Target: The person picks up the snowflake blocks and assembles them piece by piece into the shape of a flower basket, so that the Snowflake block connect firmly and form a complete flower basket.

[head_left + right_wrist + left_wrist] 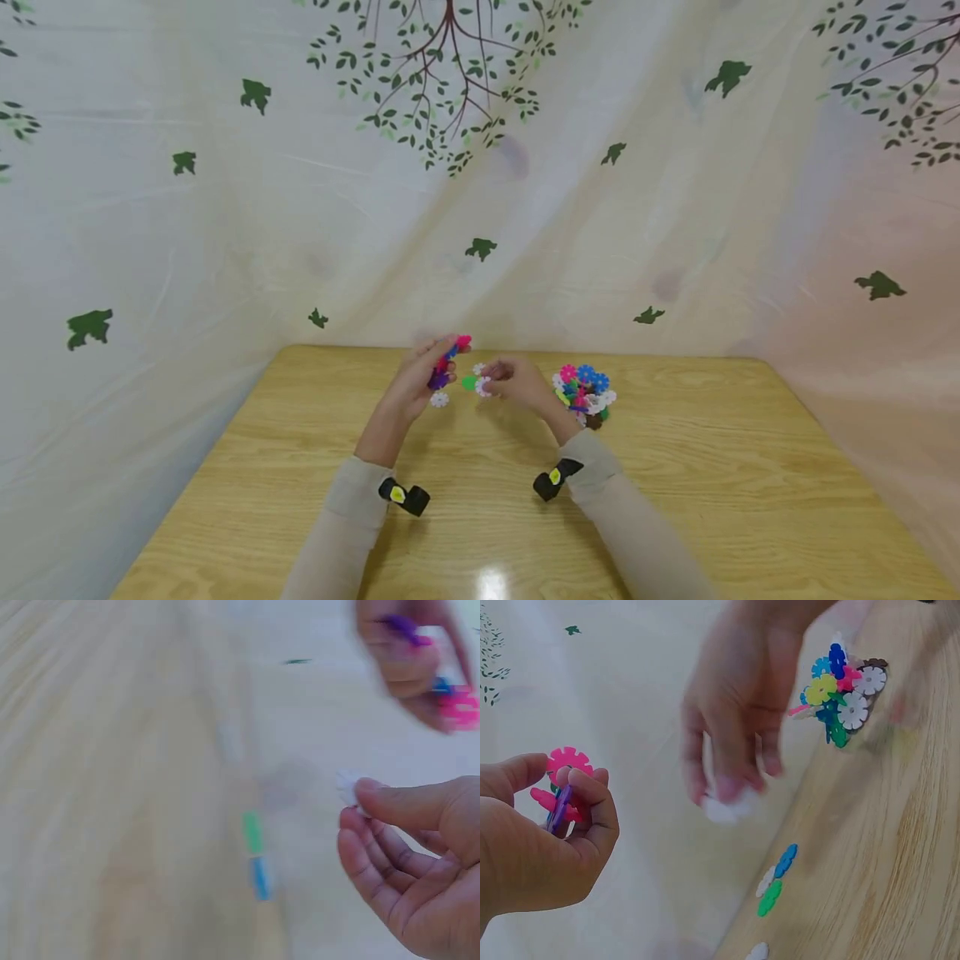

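My left hand [411, 382] grips a short chain of interlocking flower-shaped plastic discs, pink, blue and purple. In the left wrist view a pink disc [569, 760] stands at its top, with a purple disc [559, 808] lower down by the curled fingers. My right hand [527, 386] pinches a single white flower-shaped disc [348, 787] between thumb and fingertips, apart from the chain. Below the hands, a green disc [769, 898], a blue disc [786, 861] and white discs lie on the table. One white disc [439, 400] is just below the left hand.
A heap of mixed-colour flower discs [585, 393] sits on the wooden table [480, 500], right of my right hand. Behind the table's far edge hangs a pale cloth [375, 225] printed with leaves and branches. Each wrist wears a black strap with a small camera.
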